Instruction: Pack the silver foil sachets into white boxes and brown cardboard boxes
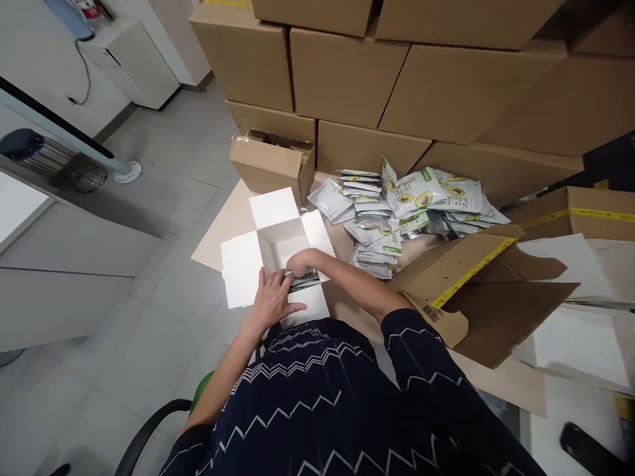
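A small white box (278,241) lies open in front of me, its four flaps spread out. My right hand (300,262) is closed around a thin stack of silver pouches (305,280) at the box's near edge. My left hand (274,299) lies flat on the near flap, fingers spread, touching the same stack from the left. A heap of silver and green avocado-printed pouches (397,205) lies to the right of the box on flattened cardboard (223,228).
A small brown open carton (270,162) stands behind the white box. Large stacked brown cartons (397,79) form a wall at the back. An opened carton with yellow tape (486,297) lies to my right. Grey floor (163,165) and a white cabinet (131,59) are on the left.
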### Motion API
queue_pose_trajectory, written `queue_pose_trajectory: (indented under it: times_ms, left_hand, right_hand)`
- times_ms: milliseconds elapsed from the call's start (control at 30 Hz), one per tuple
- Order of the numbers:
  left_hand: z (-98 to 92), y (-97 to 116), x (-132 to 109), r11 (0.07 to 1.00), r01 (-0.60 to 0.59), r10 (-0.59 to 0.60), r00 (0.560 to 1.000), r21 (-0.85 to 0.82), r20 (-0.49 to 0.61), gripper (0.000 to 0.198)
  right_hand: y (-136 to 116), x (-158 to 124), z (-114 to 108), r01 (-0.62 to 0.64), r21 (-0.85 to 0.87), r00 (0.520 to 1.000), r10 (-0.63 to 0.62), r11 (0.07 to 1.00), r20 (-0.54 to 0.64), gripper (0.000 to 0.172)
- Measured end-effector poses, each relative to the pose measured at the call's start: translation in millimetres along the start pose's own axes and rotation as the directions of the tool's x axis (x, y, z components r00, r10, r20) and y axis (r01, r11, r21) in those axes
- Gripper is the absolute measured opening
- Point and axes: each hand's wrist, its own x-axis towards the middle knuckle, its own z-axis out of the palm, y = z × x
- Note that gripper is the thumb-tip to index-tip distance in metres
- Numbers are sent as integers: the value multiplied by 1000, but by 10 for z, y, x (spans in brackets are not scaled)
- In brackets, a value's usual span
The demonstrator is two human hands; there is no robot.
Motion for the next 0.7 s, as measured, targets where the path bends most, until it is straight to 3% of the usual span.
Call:
queue_pose_trajectory:
  times_ms: [167, 267, 300, 333, 367, 400, 433, 467, 500, 533, 600, 700]
  left_hand:
    - [43, -15, 48, 999, 4, -5, 999, 48, 36, 53]
    - [66, -25, 57, 1000, 8, -9, 999, 26, 31, 45]
    - [72, -28, 56, 1000, 6, -6, 1000, 17, 29, 42]
    - [78, -30, 53, 1000, 3, -3, 1000, 10, 28, 40]
    - [81, -32, 50, 1000, 0, 0, 1000, 5, 26, 39]
    - [82, -32, 48, 1000, -3, 3, 1000, 3, 25, 37]
    - [81, -31, 47, 1000, -4, 4, 1000, 3, 25, 36]
    - [77, -28, 47, 1000, -4, 4, 1000, 3, 25, 35]
    - [71, -25, 47, 1000, -4, 4, 1000, 1, 25, 34]
    - [64, -20, 48, 1000, -4, 4, 1000, -2, 24, 32]
    - [50, -7, 48, 1000, 0, 1, 1000, -13, 20, 30]
    - [36, 16, 44, 999, 13, -13, 1000, -33, 8, 29]
  right_hand:
    - [-79, -302, -44, 34, 372, 957, 77, 928, -278, 24]
    - [102, -599, -55, 94, 419, 925, 77, 903, -372, 27]
    - [227, -691, -53, 137, 460, 892, 93, 877, -443, 27]
    - [383, -764, -45, 200, 520, 826, 143, 831, -545, 27]
    - [561, -811, -31, 277, 588, 720, 241, 760, -651, 26]
    - [755, -825, -9, 369, 655, 563, 403, 659, -722, 25]
    - [952, -804, 21, 434, 712, 403, 587, 552, -702, 24]
    - [1142, -752, 57, 449, 777, 288, 752, 440, -593, 21]
    - [1317, -674, 97, 418, 849, 236, 864, 323, -445, 18]
    - [1469, -580, 137, 354, 911, 241, 921, 210, -306, 16]
    - [1692, -380, 204, 221, 973, 296, 946, 65, -130, 15]
    - [1848, -149, 217, 134, 990, 348, 933, 44, -89, 25]
